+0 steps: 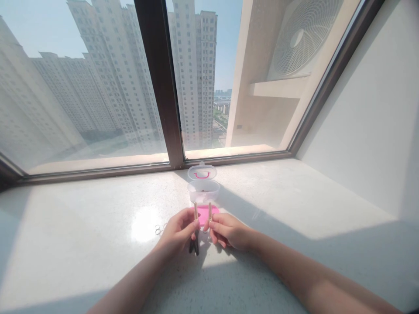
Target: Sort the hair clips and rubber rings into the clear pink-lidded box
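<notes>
My left hand (181,226) pinches a slim gold-coloured stick (196,211) upright between thumb and fingers. Under those fingertips a dark forked piece (194,246) shows; whether it belongs to the stick I cannot tell. Held the same way, a second slim gold-coloured stick (210,210) stands in the closed fingers of my right hand (229,229). The two sticks are side by side, a little apart. Just behind the fingers lies a flat pink piece (203,214), partly covered by them. Beyond it a clear plastic box (194,194) stands with its lid (202,172) raised, small dark items inside.
Metal rings like scissor handles (157,230) lie left of my left hand, partly hidden by it. The pale speckled sill (98,226) runs up to a dark-framed window (175,148). A white wall (366,131) rises on the right.
</notes>
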`<state>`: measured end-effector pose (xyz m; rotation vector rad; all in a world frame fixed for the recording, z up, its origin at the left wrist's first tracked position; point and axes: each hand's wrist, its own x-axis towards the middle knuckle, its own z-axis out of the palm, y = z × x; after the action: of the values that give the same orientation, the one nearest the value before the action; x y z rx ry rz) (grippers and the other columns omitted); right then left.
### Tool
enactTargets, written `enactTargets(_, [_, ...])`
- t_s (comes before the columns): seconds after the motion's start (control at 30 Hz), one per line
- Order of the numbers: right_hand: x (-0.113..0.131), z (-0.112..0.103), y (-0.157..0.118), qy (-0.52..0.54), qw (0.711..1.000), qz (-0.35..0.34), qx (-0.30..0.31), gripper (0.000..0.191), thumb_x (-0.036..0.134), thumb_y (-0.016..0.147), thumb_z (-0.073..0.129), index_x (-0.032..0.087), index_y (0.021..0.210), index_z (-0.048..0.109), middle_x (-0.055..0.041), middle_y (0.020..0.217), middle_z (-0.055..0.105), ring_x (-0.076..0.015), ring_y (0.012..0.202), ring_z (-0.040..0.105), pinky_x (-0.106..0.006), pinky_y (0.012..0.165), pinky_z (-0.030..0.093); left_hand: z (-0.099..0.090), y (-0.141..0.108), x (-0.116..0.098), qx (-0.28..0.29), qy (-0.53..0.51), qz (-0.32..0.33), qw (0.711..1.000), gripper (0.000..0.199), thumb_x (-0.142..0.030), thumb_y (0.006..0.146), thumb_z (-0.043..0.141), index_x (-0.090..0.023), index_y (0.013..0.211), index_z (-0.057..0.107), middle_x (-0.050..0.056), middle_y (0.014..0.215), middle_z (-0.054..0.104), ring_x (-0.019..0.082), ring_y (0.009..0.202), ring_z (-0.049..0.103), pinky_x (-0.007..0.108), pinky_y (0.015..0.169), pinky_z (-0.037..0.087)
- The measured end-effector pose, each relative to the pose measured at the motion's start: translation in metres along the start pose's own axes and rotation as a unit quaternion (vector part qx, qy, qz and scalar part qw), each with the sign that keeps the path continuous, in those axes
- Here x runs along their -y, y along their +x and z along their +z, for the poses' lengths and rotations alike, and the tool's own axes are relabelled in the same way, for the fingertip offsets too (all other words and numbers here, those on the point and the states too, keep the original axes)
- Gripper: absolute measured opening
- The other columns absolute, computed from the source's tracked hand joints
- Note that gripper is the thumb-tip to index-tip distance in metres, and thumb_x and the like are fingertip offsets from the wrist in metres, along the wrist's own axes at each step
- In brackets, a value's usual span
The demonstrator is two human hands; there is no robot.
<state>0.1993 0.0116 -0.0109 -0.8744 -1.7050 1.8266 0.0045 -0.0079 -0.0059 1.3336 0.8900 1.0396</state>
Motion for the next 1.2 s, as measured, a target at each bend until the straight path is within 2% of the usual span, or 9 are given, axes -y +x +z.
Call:
enactTargets(0.1, [0.0009,0.0000,-0.0004,-0.003,1.000,0.002,0.000,0.025,0.036,0.091,0.046,0.014,0.084,0.054,0.0030,0.055,0.055,-0.0053,0.036,0.040,-0.017,0.034,0.023,-0.0011,0.0005,0.0018,-0.002,0.005,-0.002,1.000,0.023,-0.034,0.083,0.066,-0.013,0.093,0.063,0.004,0.076,0.062,0.012,0.063,0.052,0.021,0.052,0.042])
enactTargets(0.4, [-0.0015,-0.0002,-0.0007,-0.010,1.000,-0.001,-0.001,0.021,0.033,0.092,0.045,0.013,0.090,0.054,0.0016,0.060,0.056,-0.0052,0.037,0.040,-0.016,0.034,0.024,-0.0008,0.0011,0.0013,0.000,0.004,-0.002,1.000,0.024,-0.034,0.083,0.065,-0.013,0.095,0.063,0.004,0.077,0.062,0.012,0.063,0.053,0.021,0.051,0.041])
enactTargets(0.57, [0.0031,0.0018,-0.0017,-0.023,1.000,0.011,-0.006,0.020,0.030,0.092,0.044,0.014,0.083,0.053,0.0023,0.059,0.055,-0.0048,0.038,0.040,-0.016,0.036,0.028,-0.0012,0.0012,0.0023,0.001,0.006,0.001,1.000,0.023,-0.031,0.085,0.064,-0.013,0.099,0.062,0.003,0.077,0.060,0.013,0.065,0.054,0.020,0.051,0.041])
enactTargets(1.2, [0.0070,0.0016,-0.0042,-0.036,0.998,0.040,-0.015,0.019,0.031,0.092,0.046,0.014,0.088,0.054,0.0021,0.062,0.056,-0.0048,0.039,0.042,-0.015,0.034,0.028,0.0012,0.0009,-0.0013,-0.008,0.009,-0.007,1.000,0.022,-0.032,0.082,0.066,-0.014,0.093,0.064,0.002,0.073,0.059,0.012,0.062,0.052,0.020,0.050,0.041])
